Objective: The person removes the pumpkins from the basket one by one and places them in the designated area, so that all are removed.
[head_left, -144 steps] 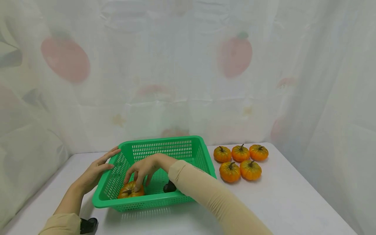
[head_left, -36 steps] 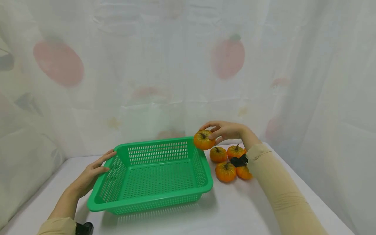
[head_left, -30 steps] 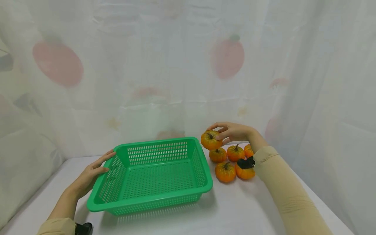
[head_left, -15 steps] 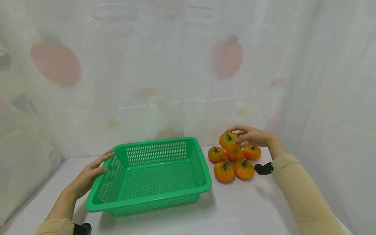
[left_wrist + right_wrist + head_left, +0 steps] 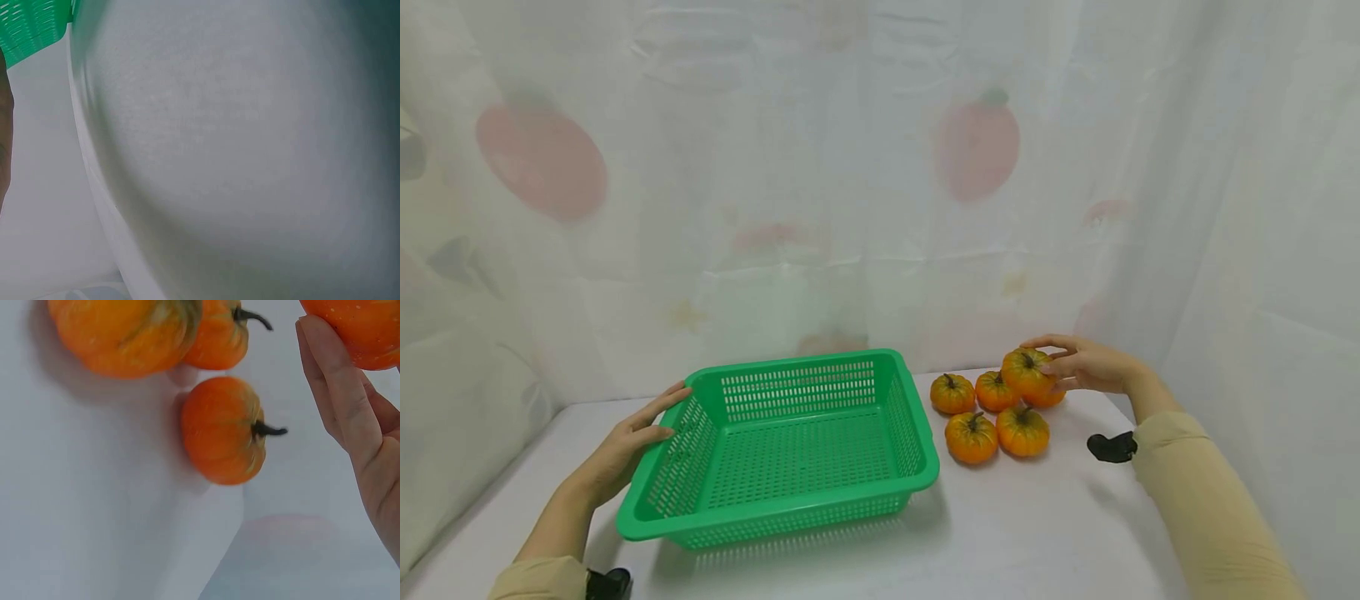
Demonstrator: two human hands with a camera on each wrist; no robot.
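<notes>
The right hand [image 5: 1086,365] grips a small orange pumpkin [image 5: 1026,372], fingers curled over its top and thumb under its near side, above the far right part of the white tabletop [image 5: 1015,533]. The held pumpkin sits just over another pumpkin [image 5: 1049,399] of which only a sliver shows beneath it; whether the two touch cannot be told. In the right wrist view the fingers [image 5: 340,394] press against the held pumpkin's side at the upper edge of the picture.

Four more pumpkins lie in a cluster just left of and nearer than the held one: two in a far row [image 5: 952,393] [image 5: 995,391] and two in a near row [image 5: 972,437] [image 5: 1022,430], close together, stems up.

The left hand [image 5: 625,446] rests on the far left corner of a green slatted plastic basket [image 5: 917,479], fingers nearly straight along the rim and thumb against the outer wall. The basket stands in the middle of the tabletop, its right wall near the pumpkin cluster but apart from it, and nothing lies in it.

A pale curtain printed with red fruit [image 5: 977,150] hangs behind the tabletop's far edge. Both forearms wear beige sleeves [image 5: 1210,517].
</notes>
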